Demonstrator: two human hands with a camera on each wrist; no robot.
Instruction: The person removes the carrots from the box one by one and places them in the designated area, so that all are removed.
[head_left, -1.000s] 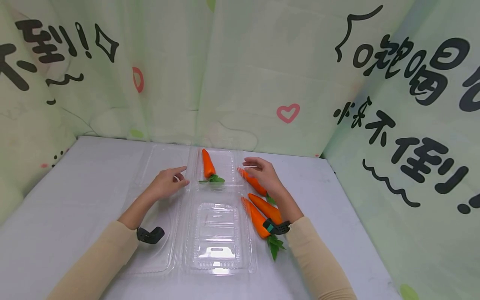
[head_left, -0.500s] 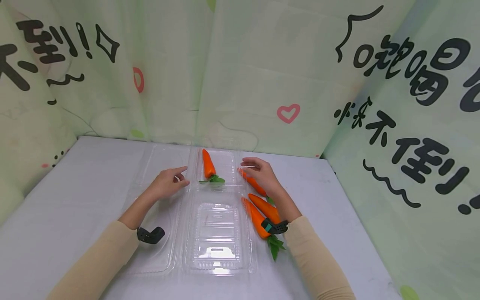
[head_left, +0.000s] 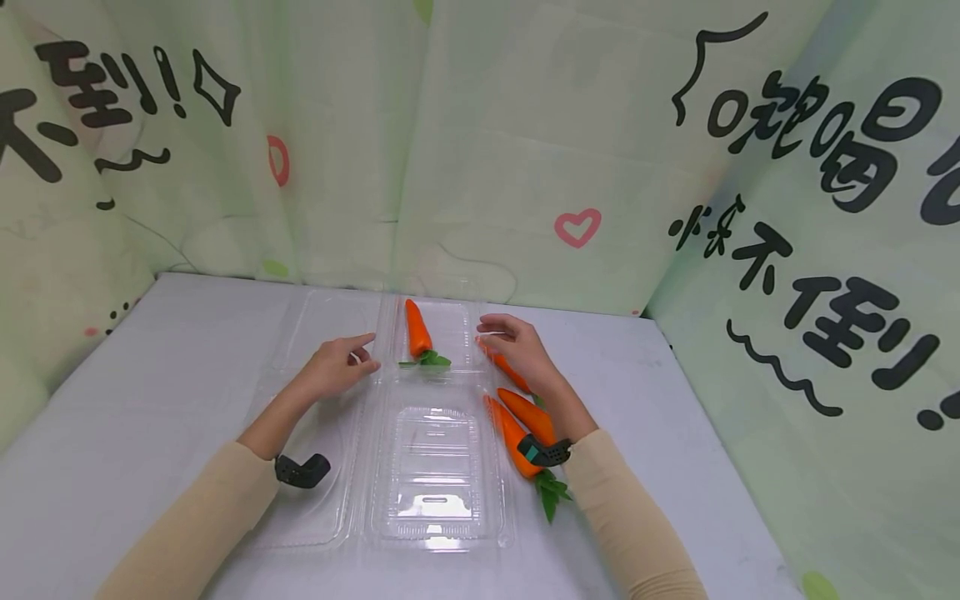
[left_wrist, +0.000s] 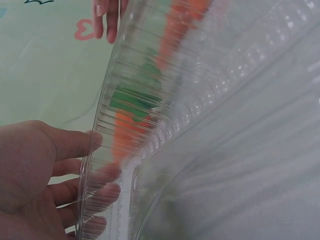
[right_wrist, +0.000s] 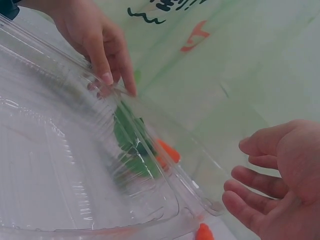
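Observation:
An open clear plastic clamshell box lies on the table. An orange carrot with green leaves shows in its far half, pointing away. My left hand is at the left edge of that half; in the left wrist view its thumb is right at the ribbed rim, and the other fingers show through the wall. My right hand, loosely bent and holding nothing, hovers at the right side, over a second carrot. In the right wrist view a gap separates its fingers from the rim.
Two more carrots lie beside the box's near half, partly under my right wrist. Another clear plastic shell lies at the left, beneath my left forearm. A printed curtain closes off the back and sides.
My right hand and forearm have shifted slightly left, towards the box. The left hand, the box and the carrots look the same.

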